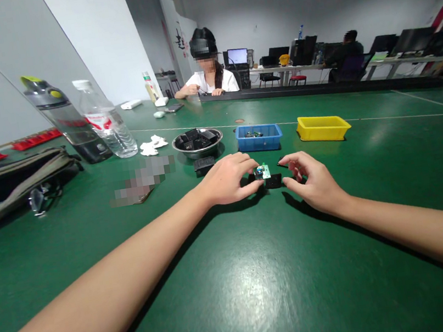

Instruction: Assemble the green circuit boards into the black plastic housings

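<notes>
The green table [240, 291] is the biggest thing, and it spreads out under all the fingers. The left hand [230, 180] pinches a board, with its thumb and fingertips clamped on the edge. The right hand [319, 182] is to the right of those fingertips, and its finger and thumb are apart. Past the left fingers, off to the left, is a metal bowl [198, 152] with a pile of black boxes [199, 138]. Right past the left fingertips is a blue bin [260, 143] with a few little parts [255, 134] inside. A yellow bin [322, 132] is past the right fingers. One black box [203, 165] is alone, just beyond the left knuckles. A flat black piece [274, 181] lies between the two hands' fingertips, and a small dark piece [281, 162] is by the right pointer fingertip; I can't tell if they touch. The green board [265, 171] is in the left fingertips, out in the open. So this one looks about halfway, with its bits apart. Lots of boxes seem left, but I can't tell which are finished.
</notes>
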Tool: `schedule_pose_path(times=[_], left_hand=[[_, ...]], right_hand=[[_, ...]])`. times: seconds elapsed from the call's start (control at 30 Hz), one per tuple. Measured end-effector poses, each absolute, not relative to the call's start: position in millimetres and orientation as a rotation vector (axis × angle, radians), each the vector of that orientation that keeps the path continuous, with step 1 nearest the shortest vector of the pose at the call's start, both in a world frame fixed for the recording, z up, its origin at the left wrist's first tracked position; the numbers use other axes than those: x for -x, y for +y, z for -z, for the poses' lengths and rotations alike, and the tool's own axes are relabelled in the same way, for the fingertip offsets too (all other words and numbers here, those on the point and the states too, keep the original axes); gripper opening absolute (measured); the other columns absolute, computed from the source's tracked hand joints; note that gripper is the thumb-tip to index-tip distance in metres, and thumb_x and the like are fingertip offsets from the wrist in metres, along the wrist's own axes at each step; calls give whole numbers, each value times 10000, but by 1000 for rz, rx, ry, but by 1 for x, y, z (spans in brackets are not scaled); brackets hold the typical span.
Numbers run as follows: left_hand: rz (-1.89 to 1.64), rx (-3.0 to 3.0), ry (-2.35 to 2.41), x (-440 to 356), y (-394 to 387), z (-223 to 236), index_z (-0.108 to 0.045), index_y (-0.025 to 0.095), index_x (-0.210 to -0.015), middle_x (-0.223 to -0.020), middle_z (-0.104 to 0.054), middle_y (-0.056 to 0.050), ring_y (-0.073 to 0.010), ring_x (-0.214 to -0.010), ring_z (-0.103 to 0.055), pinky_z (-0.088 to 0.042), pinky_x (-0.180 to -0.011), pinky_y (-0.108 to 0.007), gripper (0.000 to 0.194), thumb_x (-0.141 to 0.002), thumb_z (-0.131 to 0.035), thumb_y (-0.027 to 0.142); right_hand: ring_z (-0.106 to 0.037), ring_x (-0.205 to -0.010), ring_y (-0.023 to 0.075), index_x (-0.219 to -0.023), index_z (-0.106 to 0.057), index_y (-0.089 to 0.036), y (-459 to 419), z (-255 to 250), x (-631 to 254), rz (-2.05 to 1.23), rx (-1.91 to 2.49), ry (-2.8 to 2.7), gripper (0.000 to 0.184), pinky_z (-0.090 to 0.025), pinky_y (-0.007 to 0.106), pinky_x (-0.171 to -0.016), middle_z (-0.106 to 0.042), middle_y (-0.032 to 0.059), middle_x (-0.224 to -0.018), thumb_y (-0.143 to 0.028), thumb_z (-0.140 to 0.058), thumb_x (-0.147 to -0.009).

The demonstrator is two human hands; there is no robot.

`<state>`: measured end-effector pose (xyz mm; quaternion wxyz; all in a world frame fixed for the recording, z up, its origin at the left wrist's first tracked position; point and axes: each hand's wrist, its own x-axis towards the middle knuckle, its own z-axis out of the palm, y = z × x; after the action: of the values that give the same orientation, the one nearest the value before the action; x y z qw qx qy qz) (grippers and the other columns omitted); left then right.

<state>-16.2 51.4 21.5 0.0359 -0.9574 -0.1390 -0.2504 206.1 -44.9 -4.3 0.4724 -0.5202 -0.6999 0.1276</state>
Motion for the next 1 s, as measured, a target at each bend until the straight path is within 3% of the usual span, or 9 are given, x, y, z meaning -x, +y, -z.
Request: schedule_pose_path(times=[0.53,0.83,1.0], left_hand=[[729,2960,-445,17,51,-22,-671,134,-1045,-968,-681,-108,-229,-896,-625,-504,-823,-351,323,-941,-515,396],[654,2854,-939,20,65,-15,-616,156,-995,-951,-654,-90,-239,-863,-633,-506,-797,-367,298,-979,-483,422],[432,2891,-1009,20,70,-7,-624,130,-1117,-1058,-641,-128,-262,-989,-629,-513,-903,-396,308,-979,-491,371]], right_hand=[[-561,-770,174,-1020,-680,-179,-33,5,-216,-205,1317,-1785,201,-476,303,-686,-634,61,-945,-223,-608,-837],[-615,-812,207,-961,-692,-185,-14,8,-239,-17,1258,-1913,152,-502,340,-742,-662,73,-906,-256,-595,-868],[-632,-824,208,-978,-687,-169,-18,8,-236,-15,1182,-2020,151,-507,342,-761,-672,82,-916,-247,-595,-886]])
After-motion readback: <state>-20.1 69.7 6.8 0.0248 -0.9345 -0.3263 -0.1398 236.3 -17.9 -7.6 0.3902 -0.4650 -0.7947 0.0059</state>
